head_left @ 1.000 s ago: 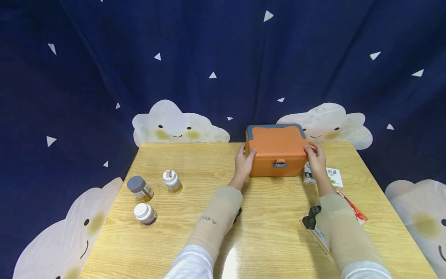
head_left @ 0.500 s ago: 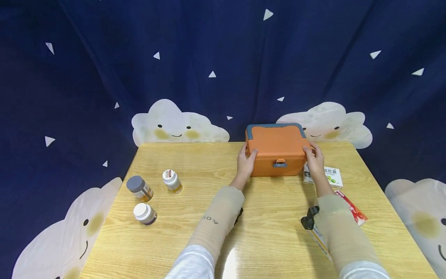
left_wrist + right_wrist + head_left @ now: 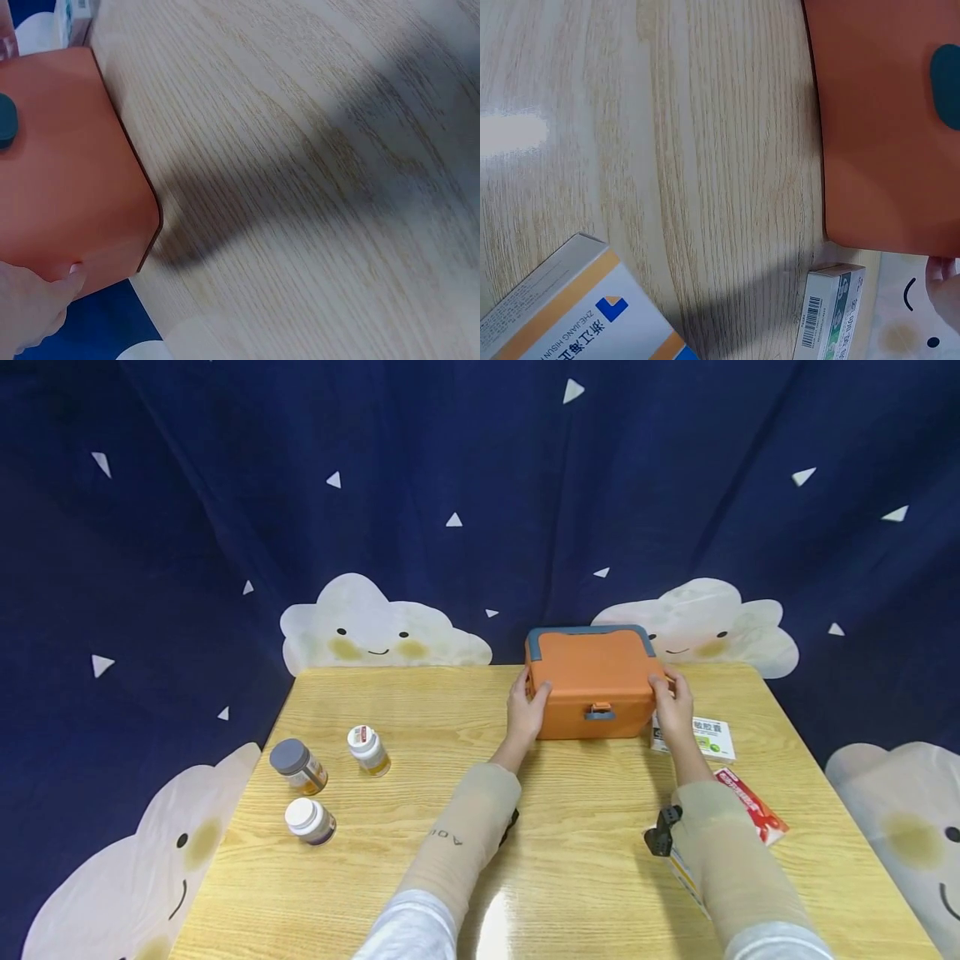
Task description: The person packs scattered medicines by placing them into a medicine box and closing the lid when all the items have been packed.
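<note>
An orange storage box [image 3: 596, 664] stands at the back edge of the table, its lid down. A blue-grey handle frames the lid's far edge, and a blue-grey latch [image 3: 600, 714] sits on the front face. My left hand [image 3: 527, 714] grips the box's left side, thumb at the front corner and fingers along the side. From the other side my right hand [image 3: 675, 710] holds the right front corner in the same way. The left wrist view shows the left thumb [image 3: 34, 304] against the orange wall. Only part of the right hand [image 3: 945, 296] shows in the right wrist view.
Three medicine bottles, one grey-capped [image 3: 298, 766] and two white-capped [image 3: 369, 750] [image 3: 311, 821], stand on the left of the table. A white-and-green medicine carton [image 3: 714, 739], a red carton [image 3: 757, 810] and an orange-striped carton [image 3: 585, 315] lie around the right forearm.
Both hands keep their hold on the box, which stays in place. The right forearm has shifted slightly left, uncovering more of the red carton.
</note>
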{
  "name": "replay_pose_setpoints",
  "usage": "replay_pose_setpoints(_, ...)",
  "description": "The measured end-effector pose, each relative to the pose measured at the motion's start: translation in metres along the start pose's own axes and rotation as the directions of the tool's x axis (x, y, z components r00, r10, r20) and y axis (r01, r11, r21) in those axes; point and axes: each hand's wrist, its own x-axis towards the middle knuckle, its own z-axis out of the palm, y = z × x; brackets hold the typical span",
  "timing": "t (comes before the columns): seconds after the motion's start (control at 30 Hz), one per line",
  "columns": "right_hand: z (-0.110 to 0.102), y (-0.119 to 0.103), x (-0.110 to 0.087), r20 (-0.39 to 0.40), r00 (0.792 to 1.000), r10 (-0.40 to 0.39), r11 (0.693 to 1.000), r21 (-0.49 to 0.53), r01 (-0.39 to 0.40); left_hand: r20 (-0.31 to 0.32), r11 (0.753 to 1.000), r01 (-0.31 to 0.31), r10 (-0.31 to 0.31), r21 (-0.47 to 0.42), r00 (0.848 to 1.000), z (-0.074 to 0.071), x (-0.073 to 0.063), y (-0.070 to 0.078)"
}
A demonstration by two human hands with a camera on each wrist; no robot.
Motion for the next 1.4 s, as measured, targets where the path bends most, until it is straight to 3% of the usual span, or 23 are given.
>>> replay_pose_setpoints(0.43, 0.007, -0.004, -0.011, 0.003, 1.000, 0.011, 1.000, -0.007, -0.011, -0.007, 1.000, 0.005, -0.005, -0.022, 1.000, -0.007, -0.006, -0.002)
replay_pose_setpoints(0.77, 0.015, -0.002, -0.019, -0.043, 0.999, -0.017, 1.000, 0.004, 0.017, -0.025, 1.000, -0.003, 0.002, -0.031, 1.000, -0.013, -0.011, -0.004)
replay_pose_setpoints(1.07, 0.021, -0.003, -0.030, -0.055, 0.997, -0.063, 0.997, -0.051, 0.060, -0.032, 1.000, -0.017, 0.016, -0.024, 0.999, -0.022, -0.016, -0.009)
replay_pose_setpoints(1.4, 0.028, -0.001, -0.039, -0.071, 0.995, -0.070, 0.997, -0.019, 0.069, -0.046, 0.999, -0.029, 0.027, -0.035, 0.999, -0.031, -0.023, -0.011)
